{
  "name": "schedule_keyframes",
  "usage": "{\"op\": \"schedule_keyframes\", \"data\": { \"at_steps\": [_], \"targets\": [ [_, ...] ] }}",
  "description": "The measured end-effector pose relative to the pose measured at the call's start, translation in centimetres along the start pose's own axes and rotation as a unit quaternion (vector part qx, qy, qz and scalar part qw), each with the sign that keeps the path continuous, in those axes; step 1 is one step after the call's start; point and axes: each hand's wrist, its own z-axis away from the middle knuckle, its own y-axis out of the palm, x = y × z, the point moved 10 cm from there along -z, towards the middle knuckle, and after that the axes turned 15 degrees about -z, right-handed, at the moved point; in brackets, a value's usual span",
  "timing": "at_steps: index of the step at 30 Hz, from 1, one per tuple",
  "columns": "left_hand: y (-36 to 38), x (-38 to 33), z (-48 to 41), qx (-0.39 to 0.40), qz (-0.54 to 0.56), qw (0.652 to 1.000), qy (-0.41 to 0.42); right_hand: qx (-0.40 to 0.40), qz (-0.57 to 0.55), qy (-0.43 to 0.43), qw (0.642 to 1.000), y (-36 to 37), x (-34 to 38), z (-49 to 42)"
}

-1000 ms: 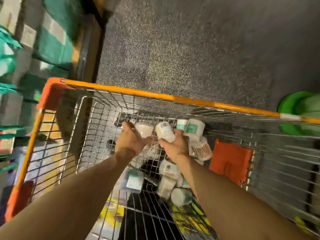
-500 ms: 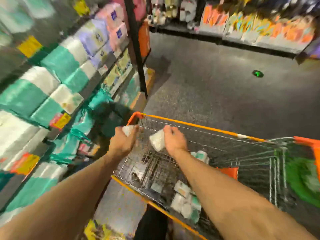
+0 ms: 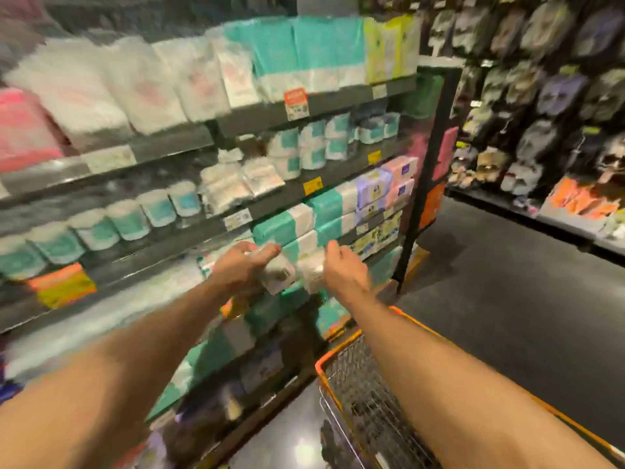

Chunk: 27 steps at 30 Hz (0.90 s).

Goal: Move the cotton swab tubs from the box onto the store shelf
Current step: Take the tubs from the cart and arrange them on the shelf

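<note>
The left hand (image 3: 236, 269) grips one tub (image 3: 279, 274), the right hand (image 3: 343, 270) a second tub (image 3: 311, 271); bumping the crowded shelf (image 3: 203, 229) could knock either loose.

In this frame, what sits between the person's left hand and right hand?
The left tub, gripped by the left hand, and the right tub, gripped by the right hand, side by side. Head view, blurred.

At lower right the cart (image 3: 355, 407) is bare metal wire with an orange rim. Glossy plastic film wraps the shelf packs (image 3: 297, 225). The dark floor (image 3: 507, 282) looks speckled.
</note>
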Motion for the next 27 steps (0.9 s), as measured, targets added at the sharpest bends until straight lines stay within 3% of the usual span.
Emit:
{"op": "schedule_keyframes", "data": {
  "at_steps": [6, 16, 21, 27],
  "targets": [
    [-12.1, 9.6, 1.7, -0.070, 0.024, 0.993, -0.088, 0.070, -0.027, -0.057, 0.995, 11.3, 10.0, 0.0],
    [-26.8, 25.7, 6.2, -0.181, -0.048, 0.968, -0.167, 0.160, -0.021, -0.161, 0.974, 30.0, 22.3, 4.5],
    [-31.2, 30.5, 8.0, -0.252, -0.067, 0.952, -0.160, 0.182, 0.024, -0.224, 0.957, 37.1, 25.7, 5.7],
    [-32.9, 31.9, 7.7, -0.264, -0.143, 0.945, -0.131, 0.212, 0.069, -0.263, 0.939, 41.9, 27.7, 5.8]
  ]
}}
